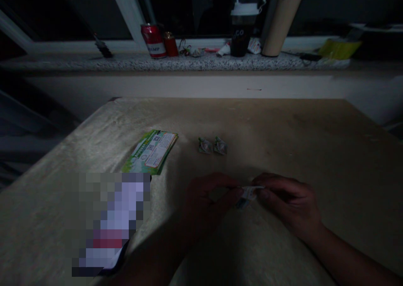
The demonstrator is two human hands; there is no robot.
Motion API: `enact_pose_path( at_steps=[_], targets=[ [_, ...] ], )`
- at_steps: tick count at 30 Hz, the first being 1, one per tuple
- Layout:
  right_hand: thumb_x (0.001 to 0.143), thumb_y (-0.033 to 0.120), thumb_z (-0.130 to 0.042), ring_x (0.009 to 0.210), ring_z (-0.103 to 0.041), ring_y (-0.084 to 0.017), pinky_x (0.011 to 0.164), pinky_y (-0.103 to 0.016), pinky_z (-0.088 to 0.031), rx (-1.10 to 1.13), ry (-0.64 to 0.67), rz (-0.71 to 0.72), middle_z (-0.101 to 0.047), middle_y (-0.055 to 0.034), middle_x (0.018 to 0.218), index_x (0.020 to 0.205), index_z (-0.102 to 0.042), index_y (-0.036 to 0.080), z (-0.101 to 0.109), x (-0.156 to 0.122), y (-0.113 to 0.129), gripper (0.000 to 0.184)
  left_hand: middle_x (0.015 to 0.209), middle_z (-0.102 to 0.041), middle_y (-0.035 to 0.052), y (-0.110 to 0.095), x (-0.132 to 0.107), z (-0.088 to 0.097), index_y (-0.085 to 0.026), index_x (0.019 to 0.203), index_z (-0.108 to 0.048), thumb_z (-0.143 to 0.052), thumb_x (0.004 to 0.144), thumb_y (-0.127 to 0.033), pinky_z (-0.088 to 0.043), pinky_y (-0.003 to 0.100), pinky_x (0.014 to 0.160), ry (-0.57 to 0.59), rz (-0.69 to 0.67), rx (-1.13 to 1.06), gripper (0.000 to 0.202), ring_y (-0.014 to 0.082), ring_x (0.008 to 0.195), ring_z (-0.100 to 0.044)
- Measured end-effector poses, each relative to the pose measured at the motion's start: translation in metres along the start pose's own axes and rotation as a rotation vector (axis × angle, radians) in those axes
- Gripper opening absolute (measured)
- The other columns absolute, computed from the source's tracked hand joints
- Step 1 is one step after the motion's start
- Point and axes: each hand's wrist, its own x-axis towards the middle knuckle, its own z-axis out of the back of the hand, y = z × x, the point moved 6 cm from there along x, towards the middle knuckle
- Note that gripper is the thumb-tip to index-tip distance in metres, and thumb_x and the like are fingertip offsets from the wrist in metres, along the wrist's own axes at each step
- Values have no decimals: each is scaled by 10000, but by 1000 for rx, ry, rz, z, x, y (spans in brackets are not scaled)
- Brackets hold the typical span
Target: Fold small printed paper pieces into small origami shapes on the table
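Both my hands pinch a small strip of printed paper (pixel 249 192) just above the table, near its front edge. My left hand (pixel 208 200) grips the paper's left end with thumb and fingers closed. My right hand (pixel 288 202) holds the right end the same way. Two small folded paper pieces (pixel 212 146) lie side by side on the table beyond my hands. A stack of green and white printed leaflets (pixel 153 150) lies to the left of them.
The beige table (pixel 283 135) stands under a window. A flat blurred object (pixel 110 223) lies at the front left. On the granite sill (pixel 94 61) stand a red can (pixel 153 40), a dark cup with a lid (pixel 242 30), a cardboard tube (pixel 281 17) and small clutter.
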Motion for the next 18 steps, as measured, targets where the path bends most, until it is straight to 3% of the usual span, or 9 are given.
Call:
enact_pose_path(
  at_steps=[18],
  targets=[
    [828,81,-792,767,-782,-150,675,-204,-643,23,9,29,-832,1,847,963,-832,284,-2,-2,1,248,854,-774,7,6,-6,-2,-226,946,-773,-753,898,-189,-559,239,705,69,-28,-93,63,130,766,-716]
  ],
)
